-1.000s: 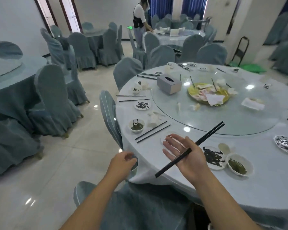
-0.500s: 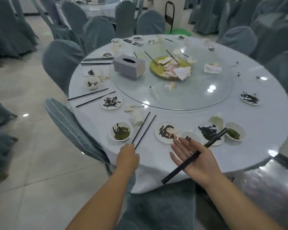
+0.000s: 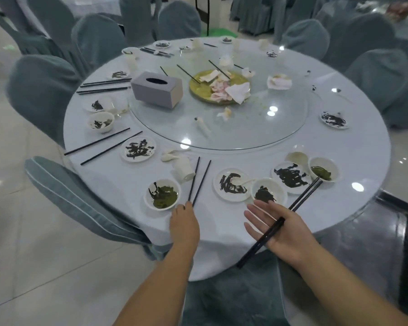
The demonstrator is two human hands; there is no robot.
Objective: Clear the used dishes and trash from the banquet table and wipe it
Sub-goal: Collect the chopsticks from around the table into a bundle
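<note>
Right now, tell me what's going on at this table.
A person is clearing a used banquet table. The right hand holds a pair of black chopsticks across its palm, thumb over them. The left hand reaches to the near tips of another chopstick pair lying by a soiled bowl. Dirty plates, bowls, napkins and more chopsticks are still all around; a tissue box and a yellow plate of scraps sit on the glass turntable.

Left hand [image 3: 184, 222] touching chopsticks [image 3: 199, 180] on table [image 3: 222, 222] (near edge), right hand [image 3: 282, 231] holding another pair [image 3: 264, 238]
</note>
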